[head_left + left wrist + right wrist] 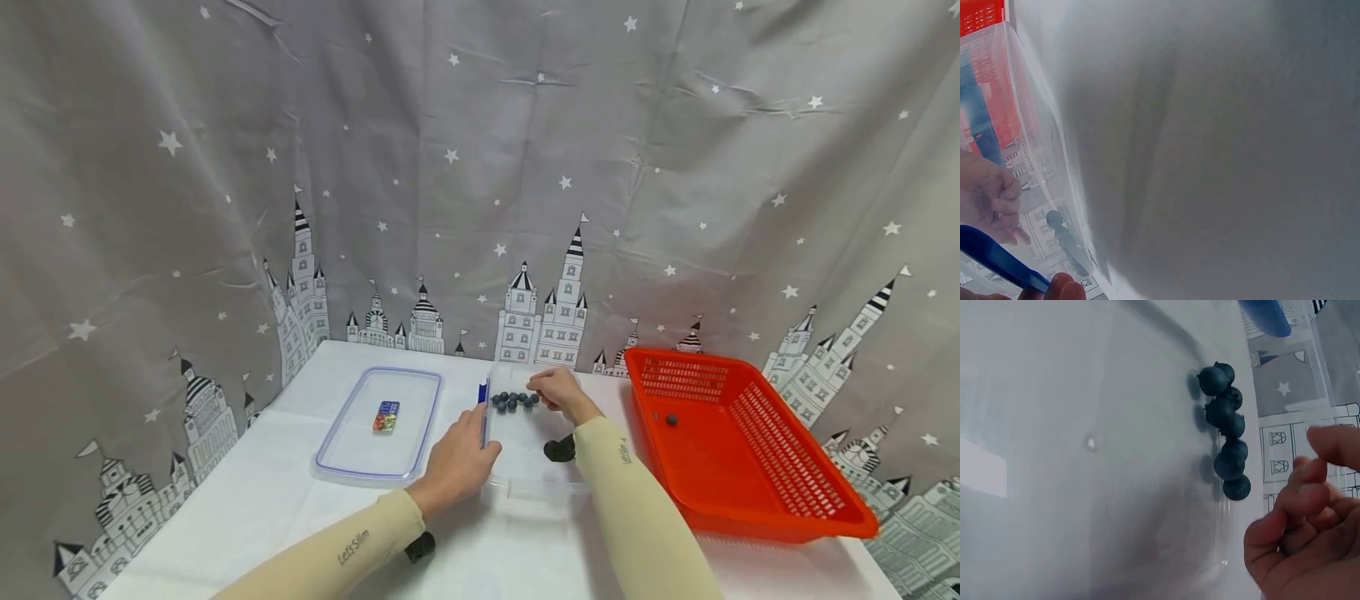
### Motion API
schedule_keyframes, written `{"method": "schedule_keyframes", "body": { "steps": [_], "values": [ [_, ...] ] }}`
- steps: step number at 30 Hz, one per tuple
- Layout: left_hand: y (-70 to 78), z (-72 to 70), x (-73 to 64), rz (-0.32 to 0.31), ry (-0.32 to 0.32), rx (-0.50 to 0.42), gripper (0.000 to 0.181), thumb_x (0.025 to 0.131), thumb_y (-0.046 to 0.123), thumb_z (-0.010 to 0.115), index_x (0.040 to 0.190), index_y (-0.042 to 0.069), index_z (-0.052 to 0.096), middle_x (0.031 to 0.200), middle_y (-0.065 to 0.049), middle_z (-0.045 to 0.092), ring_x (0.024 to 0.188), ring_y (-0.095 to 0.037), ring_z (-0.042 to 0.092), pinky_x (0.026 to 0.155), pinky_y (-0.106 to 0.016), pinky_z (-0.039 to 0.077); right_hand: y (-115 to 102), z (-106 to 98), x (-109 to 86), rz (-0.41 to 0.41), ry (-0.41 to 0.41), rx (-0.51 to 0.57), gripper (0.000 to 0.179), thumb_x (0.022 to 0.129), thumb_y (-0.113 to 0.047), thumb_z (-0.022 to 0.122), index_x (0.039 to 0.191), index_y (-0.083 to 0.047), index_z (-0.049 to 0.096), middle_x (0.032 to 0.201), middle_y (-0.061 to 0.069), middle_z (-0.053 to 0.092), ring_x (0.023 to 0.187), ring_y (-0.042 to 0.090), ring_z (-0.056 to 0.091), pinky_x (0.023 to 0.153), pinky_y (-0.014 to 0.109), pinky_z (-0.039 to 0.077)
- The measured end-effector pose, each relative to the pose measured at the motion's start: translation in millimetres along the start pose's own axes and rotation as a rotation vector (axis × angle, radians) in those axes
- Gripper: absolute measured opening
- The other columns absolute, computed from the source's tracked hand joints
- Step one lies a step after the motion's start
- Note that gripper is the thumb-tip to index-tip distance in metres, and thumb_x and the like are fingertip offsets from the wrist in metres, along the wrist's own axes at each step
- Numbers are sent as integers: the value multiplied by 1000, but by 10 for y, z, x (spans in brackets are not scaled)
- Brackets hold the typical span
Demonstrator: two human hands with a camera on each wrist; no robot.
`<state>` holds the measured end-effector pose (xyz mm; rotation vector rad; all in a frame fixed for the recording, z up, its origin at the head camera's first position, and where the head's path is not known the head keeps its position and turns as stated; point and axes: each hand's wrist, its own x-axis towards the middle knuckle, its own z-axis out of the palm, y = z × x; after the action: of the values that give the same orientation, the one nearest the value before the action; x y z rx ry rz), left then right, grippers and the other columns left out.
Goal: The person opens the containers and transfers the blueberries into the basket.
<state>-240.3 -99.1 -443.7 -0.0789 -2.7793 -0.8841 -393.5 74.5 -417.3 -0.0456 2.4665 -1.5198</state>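
Observation:
A clear plastic food container (525, 458) lies in front of me, with several blueberries (1219, 412) lined up along its far side. My left hand (461, 454) grips the container's left wall. In the left wrist view, its fingertips (1065, 290) touch the blue latch (997, 256). Over the container's far right part is my right hand (558, 392), beside the end of the berry row. Its fingers (1307, 497) are loosely bent, the thumb a little apart from them, and no berry shows between them.
To the right stands a red plastic basket (750, 454) with one blueberry (672, 419) inside. A clear lid (348, 450) with a blue seal and a small colourful label (386, 417) lies on the left. A grey castle-print curtain (480, 167) hangs behind the white table (300, 517).

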Motion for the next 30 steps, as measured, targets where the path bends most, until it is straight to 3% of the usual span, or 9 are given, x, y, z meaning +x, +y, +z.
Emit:
{"method": "schedule_keyframes", "body": {
  "steps": [11,15,21,26,30],
  "values": [
    [2,-14,-2,-4,-8,5,72,92,36,56,153,2,39,137,-16,57,121,-32,59,100,-49,49,-31,87,-29,11,11,41,24,88,-9,67,108,4,71,61,3,54,51,9,41,49,23,35],
    [3,-20,-3,-5,-10,4,72,92,36,55,153,2,38,138,-16,56,122,-32,59,101,-49,49,-4,128,-10,42,41,21,24,87,-10,67,107,4,72,60,1,51,49,8,39,48,22,33],
    [3,-19,3,-1,-8,-1,72,92,35,55,153,2,38,139,-16,56,123,-33,58,102,-50,48,45,185,-17,97,79,-11,18,87,-10,67,92,7,66,50,-2,41,44,10,35,44,24,31],
    [5,-15,-2,-5,-8,3,71,92,36,55,153,3,38,139,-16,56,123,-32,58,101,-50,49,81,201,-34,146,120,-22,16,86,-11,68,92,4,68,53,-1,43,46,12,36,46,26,33],
    [9,-20,-7,-11,-10,5,72,92,36,55,154,3,38,138,-16,56,123,-32,59,101,-49,49,126,211,-16,163,142,-21,11,85,-10,68,79,-1,64,52,-1,42,46,12,37,45,26,33]
  ]
}}
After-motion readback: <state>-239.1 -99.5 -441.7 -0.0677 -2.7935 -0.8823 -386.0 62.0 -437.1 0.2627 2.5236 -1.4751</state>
